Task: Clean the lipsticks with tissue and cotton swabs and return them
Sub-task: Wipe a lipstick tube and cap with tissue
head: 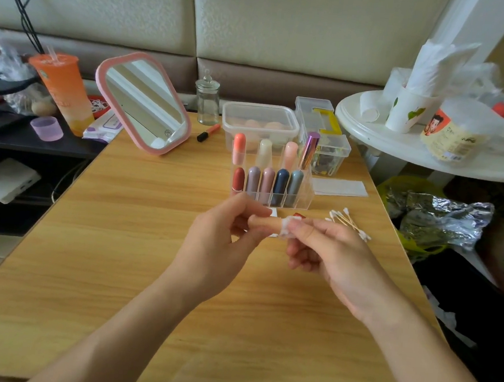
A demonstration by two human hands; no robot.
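Observation:
My left hand (225, 237) grips a peach lipstick tube (264, 223) held sideways above the wooden table (118, 240). My right hand (327, 252) pinches a small wad of white tissue (287, 228) against the tube's open end, where a bit of red lipstick (299, 215) shows. Just behind stands a clear acrylic organizer (271, 177) holding several capped lipsticks in two rows. A pile of cotton swabs (350, 222) lies to the right of my hands. A flat white tissue sheet (339, 187) rests beside the organizer.
A pink-framed mirror (144, 102) leans at the back left, near an orange drink cup (63, 92) and a glass jar (206, 101). Clear plastic boxes (259, 124) sit behind the organizer. A white round side table (431, 151) with paper cups stands at the right.

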